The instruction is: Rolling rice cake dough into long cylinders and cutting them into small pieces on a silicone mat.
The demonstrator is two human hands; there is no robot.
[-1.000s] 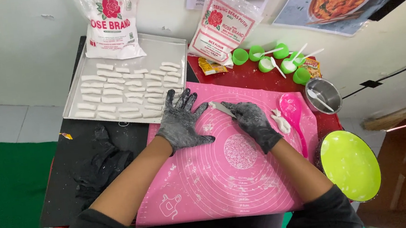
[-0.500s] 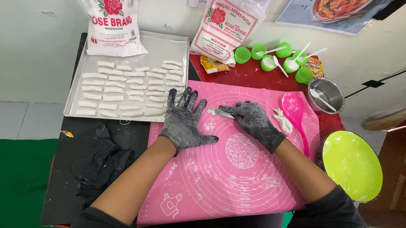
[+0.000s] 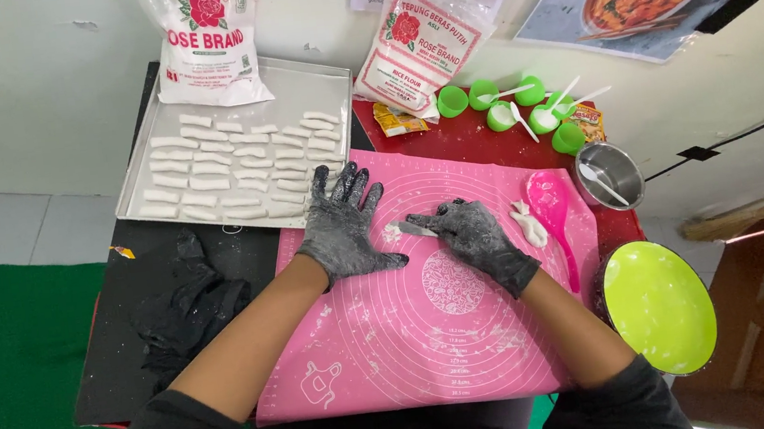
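A tray (image 3: 288, 82) of dough sticks lies just beyond the mat (image 3: 432, 332); a pink spoon (image 3: 554, 215) lies right. Left hand (image 3: 341, 228) flat, fingers spread — right hand (image 3: 469, 232) closed on a knife (image 3: 418, 229) at a dough bit (image 3: 391, 232).

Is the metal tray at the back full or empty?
Mostly full: rows of white dough sticks cover the metal tray, with a flour bag on it.

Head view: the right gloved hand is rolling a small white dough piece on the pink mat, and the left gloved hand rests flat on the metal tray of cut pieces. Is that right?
Not quite. In the head view the left hand lies flat on the pink mat, short of the metal tray. The rest holds: the right hand is on the small white dough piece on the mat.
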